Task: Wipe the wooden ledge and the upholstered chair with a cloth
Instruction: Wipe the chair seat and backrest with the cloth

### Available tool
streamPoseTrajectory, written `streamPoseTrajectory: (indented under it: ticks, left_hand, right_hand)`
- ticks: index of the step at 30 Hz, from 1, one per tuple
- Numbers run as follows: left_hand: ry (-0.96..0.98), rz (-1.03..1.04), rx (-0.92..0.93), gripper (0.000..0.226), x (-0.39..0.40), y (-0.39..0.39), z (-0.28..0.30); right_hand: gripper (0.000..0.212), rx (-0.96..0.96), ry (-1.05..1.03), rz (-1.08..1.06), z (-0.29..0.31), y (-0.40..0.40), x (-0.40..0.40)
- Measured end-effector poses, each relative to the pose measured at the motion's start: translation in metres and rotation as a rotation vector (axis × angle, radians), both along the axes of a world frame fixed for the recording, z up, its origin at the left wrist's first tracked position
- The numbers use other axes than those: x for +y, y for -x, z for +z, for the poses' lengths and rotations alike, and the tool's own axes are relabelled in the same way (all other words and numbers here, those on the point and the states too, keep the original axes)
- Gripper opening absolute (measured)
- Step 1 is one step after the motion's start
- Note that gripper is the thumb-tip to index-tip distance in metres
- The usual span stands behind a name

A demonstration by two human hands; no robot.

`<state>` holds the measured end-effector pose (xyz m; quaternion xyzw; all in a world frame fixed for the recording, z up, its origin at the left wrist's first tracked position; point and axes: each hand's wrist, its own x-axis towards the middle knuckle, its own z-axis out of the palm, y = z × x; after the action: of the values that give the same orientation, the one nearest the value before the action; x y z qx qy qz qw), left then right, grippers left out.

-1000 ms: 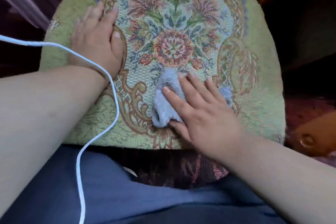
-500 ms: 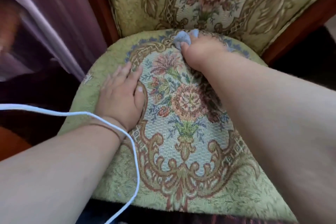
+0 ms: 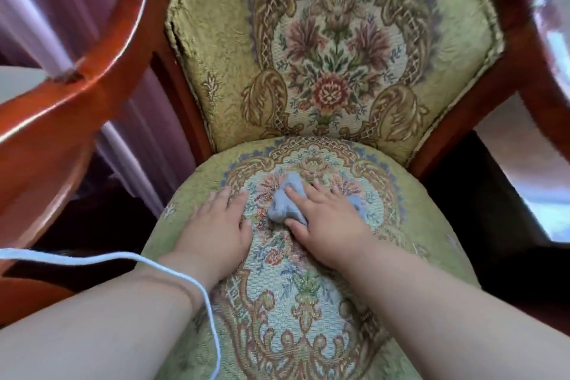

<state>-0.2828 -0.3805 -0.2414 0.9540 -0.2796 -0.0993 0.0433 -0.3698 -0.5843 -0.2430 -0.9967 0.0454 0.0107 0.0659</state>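
Observation:
The upholstered chair fills the view, its green floral seat [image 3: 410,200] below and its padded back [image 3: 216,49] above. A small grey-blue cloth [image 3: 282,203] lies on the rear middle of the seat. My right hand [image 3: 327,219] presses flat on the cloth, fingers spread over it, with the cloth showing at both sides of the hand. My left hand [image 3: 219,222] rests flat on the seat just left of the cloth, holding nothing.
Polished reddish wooden armrests curve along the left [image 3: 61,102] and right [image 3: 530,77] of the chair. A white cord [image 3: 123,256] drapes over my left forearm. Purple curtain [image 3: 40,3] hangs behind at the left. Dark floor lies on both sides.
My right hand has drawn the cloth from the seat's rear edge toward the middle. The view has tilted up, showing the whole chair back. My left hand stays planted on the seat.

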Motion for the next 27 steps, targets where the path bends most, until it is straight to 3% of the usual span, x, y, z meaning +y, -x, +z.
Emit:
streamPoseTrajectory:
  ticks: [5,11,13,15,17,22,25,27]
  left_hand:
    - [-0.300,-0.127,0.022,0.061,-0.028,-0.030,0.048]
    - [-0.320,-0.376,-0.272,0.060,-0.061,-0.080,0.122]
    - [-0.382,-0.344,-0.283,0.063,-0.069,-0.096,0.141]
    - [-0.493,-0.250,-0.177,0.069,-0.083,-0.103,0.160]
    - [-0.604,-0.315,-0.239,0.072,-0.102,-0.113,0.183]
    - [-0.451,-0.399,-0.608,0.074,-0.135,-0.159,0.238]
    - [-0.355,-0.341,-0.690,0.079,-0.129,-0.189,0.214]
    - [-0.428,-0.366,-0.715,0.083,-0.123,-0.204,0.196]
  right_hand:
    - [0.063,-0.039,-0.029,-0.134,0.001,-0.054,-0.027]
    - [0.054,-0.110,-0.169,-0.340,0.011,-0.085,-0.045]
    - [0.047,-0.179,-0.190,-0.371,0.007,-0.083,-0.044]
    - [0.041,-0.257,-0.150,-0.335,-0.001,-0.078,-0.041]
    - [0.041,-0.290,-0.112,-0.334,-0.003,-0.079,-0.039]
    - [0.038,-0.276,-0.201,-0.374,0.004,-0.087,-0.038]
    - [0.031,-0.260,-0.291,-0.417,0.010,-0.102,-0.042]
    - [0.030,-0.294,-0.355,-0.442,0.019,-0.122,-0.050]
